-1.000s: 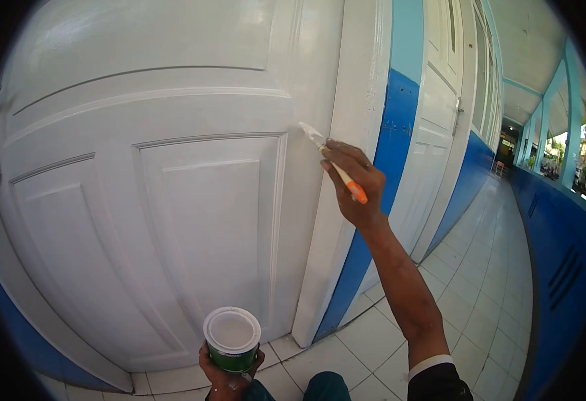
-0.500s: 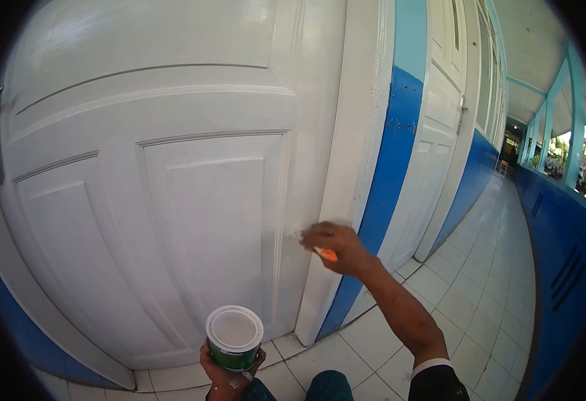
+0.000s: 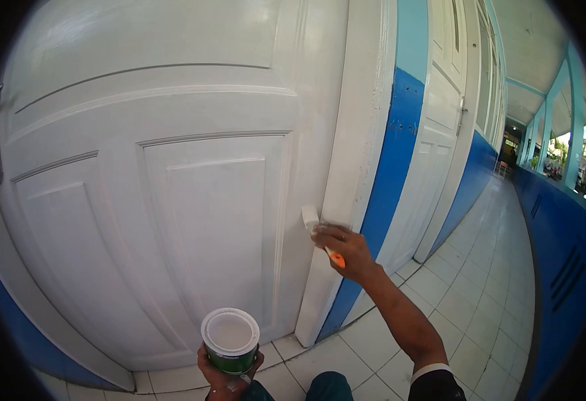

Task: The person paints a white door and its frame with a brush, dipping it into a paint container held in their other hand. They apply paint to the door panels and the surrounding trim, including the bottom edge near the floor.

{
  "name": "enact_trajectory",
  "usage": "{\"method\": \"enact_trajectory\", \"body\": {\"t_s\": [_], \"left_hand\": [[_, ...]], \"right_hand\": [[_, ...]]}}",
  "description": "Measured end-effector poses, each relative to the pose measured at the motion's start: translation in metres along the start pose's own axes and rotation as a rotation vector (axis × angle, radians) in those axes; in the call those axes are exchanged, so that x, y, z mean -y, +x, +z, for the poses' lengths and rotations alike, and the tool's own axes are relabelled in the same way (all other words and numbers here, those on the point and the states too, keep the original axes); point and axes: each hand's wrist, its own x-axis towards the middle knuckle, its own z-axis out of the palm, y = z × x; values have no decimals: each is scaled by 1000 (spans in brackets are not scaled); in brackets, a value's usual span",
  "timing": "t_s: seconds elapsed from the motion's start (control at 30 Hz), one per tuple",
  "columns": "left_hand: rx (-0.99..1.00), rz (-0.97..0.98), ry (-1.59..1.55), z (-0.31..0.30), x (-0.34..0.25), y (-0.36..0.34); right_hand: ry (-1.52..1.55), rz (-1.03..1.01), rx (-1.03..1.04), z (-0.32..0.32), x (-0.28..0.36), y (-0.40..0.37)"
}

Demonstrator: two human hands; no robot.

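A paintbrush [image 3: 311, 218] with an orange-tipped handle is gripped in my right hand [image 3: 346, 248]; its white bristle end touches the right edge of the white panelled door [image 3: 216, 207], beside the frame. Low in the view, my left hand [image 3: 224, 382] holds a green paint can [image 3: 231, 361] upright from below. Whitish paint shows inside the can's round white rim.
The white door frame [image 3: 354, 120] and a blue wall strip [image 3: 392, 157] stand right of the door. A second white door [image 3: 438, 113] lies beyond. White floor tiles [image 3: 463, 294] run along a corridor beside a low blue wall [image 3: 560, 247].
My right hand has shifted slightly right and down, and the brush has turned so its bristles point upward. The can in my left hand has moved slightly left.
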Motion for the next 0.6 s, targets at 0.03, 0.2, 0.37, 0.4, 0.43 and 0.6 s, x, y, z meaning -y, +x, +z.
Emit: {"method": "enact_trajectory", "body": {"t_s": [0.03,0.2,0.37,0.4,0.43,0.6], "left_hand": [[25,4,1,-1,0,1],[-82,7,47,1,3,-1],[1,78,59,-31,2,10],[-1,90,79,-31,1,12],[-4,101,99,-30,0,13],[-74,108,140,-22,4,8]], "right_hand": [[34,42,80,1,3,-10],[115,60,175,-36,-8,39],[194,61,-261,-113,-26,172],[201,133,-320,-126,-26,191],[227,138,-385,-135,-25,206],[62,-95,-523,-113,-30,201]]}}
